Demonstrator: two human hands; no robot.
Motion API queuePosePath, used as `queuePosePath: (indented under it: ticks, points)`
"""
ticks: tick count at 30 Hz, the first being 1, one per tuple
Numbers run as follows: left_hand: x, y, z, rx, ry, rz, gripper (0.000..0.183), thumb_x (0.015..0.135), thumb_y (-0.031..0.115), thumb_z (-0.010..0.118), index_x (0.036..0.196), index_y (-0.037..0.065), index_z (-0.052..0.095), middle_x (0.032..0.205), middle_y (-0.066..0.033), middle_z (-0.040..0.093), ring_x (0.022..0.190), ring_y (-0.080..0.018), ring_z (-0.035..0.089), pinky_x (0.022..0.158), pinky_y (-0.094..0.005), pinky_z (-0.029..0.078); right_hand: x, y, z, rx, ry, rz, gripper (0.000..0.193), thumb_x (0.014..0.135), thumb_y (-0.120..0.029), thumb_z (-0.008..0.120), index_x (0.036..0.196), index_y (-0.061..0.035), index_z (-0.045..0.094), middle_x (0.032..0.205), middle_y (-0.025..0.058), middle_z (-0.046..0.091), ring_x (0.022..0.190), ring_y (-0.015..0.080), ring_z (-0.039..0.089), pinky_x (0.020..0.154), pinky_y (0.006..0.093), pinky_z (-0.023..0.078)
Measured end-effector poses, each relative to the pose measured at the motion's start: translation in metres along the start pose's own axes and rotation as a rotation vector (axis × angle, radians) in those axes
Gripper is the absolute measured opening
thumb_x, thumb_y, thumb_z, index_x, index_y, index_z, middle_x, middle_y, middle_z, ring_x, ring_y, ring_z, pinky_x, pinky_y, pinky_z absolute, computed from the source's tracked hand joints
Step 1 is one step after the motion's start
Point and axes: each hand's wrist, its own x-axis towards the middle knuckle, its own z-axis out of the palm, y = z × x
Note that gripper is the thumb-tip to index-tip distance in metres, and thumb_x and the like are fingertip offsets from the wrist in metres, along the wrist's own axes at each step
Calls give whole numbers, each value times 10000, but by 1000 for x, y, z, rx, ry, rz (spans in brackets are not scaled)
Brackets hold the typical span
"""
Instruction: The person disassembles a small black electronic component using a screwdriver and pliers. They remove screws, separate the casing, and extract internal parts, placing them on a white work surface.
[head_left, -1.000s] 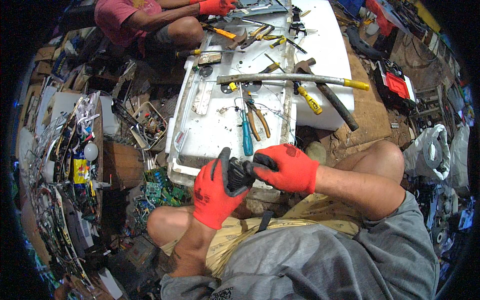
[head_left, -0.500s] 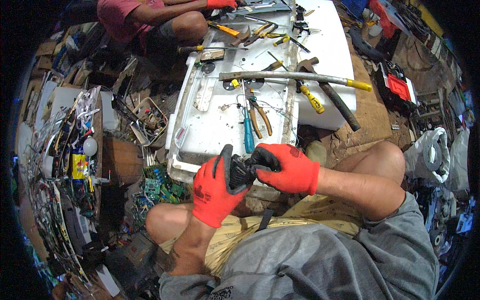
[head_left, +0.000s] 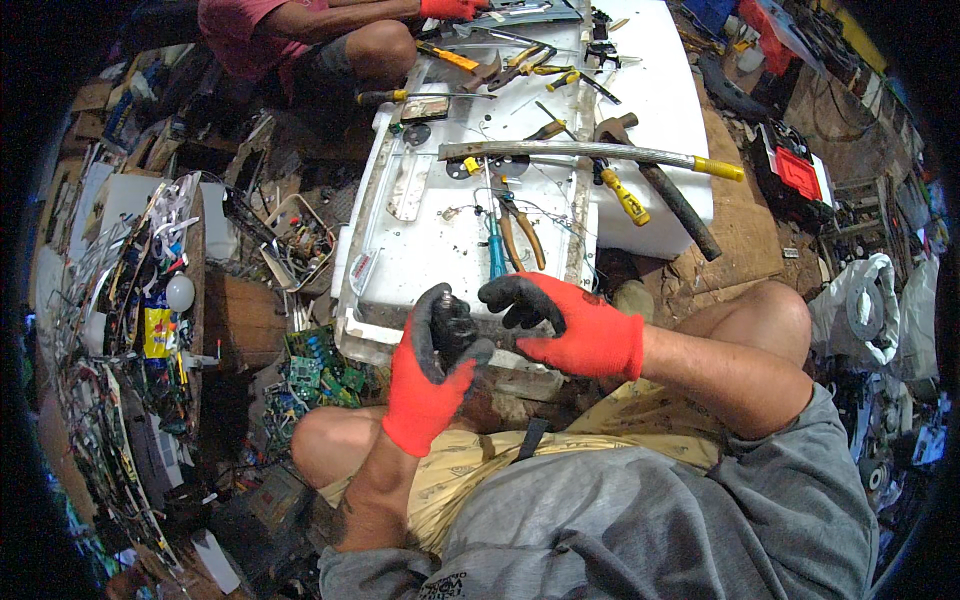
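My left hand [head_left: 422, 385], in a red glove with black palm and fingers, is closed round a small dark ribbed part [head_left: 456, 330]. A bit of shiny metal shows at the part's upper end; its kind I cannot make out. Just to the right, my right hand [head_left: 585, 325], gloved alike, is apart from it, thumb and fingers spread with nothing visible between them. Beyond both hands, a blue-handled screwdriver [head_left: 496, 255] and pliers [head_left: 522, 232] with orange-brown handles lie on a dirty white plastic panel [head_left: 385, 290].
Across the panel lies a metal bar [head_left: 600, 152] with a yellow end, over a hammer [head_left: 668, 195]. A yellow screwdriver [head_left: 625, 195] is beside them. Another person's red-gloved hand [head_left: 452, 9] works at the far end. Green circuit boards [head_left: 320, 370] and scrap heap up at left.
My right hand has let go of the dark part and drawn slightly away, its fingers opening. The left hand keeps the part and has tilted it, showing its metal end.
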Motion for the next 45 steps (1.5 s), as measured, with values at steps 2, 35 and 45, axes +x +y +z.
queuePosePath:
  ticks: [2,35,45]
  points:
    - [2,-15,0,-286,-35,7,643,947,295,663,1492,75,401,1431,-167,523,1212,-261,588,996,-400,497,-4,0,4,-191,-20,-55,678,842,-91,717,1448,-50,417,1342,146,559,1239,246,561,1070,362,447]
    - [10,-2,-24,-748,35,-206,439,988,198,623,1393,71,513,1056,-73,679,826,-177,687,730,-353,606,55,57,-24,-1145,274,213,603,854,-400,693,1340,-107,488,1226,224,554,1107,392,594,926,478,504]
    - [7,-19,-14,-714,-62,-280,437,930,140,687,1339,52,561,1114,-103,681,869,-219,699,779,-381,605,91,41,-34,-1019,325,525,730,772,-341,660,1414,-79,431,1343,253,499,1226,443,530,1027,497,466]
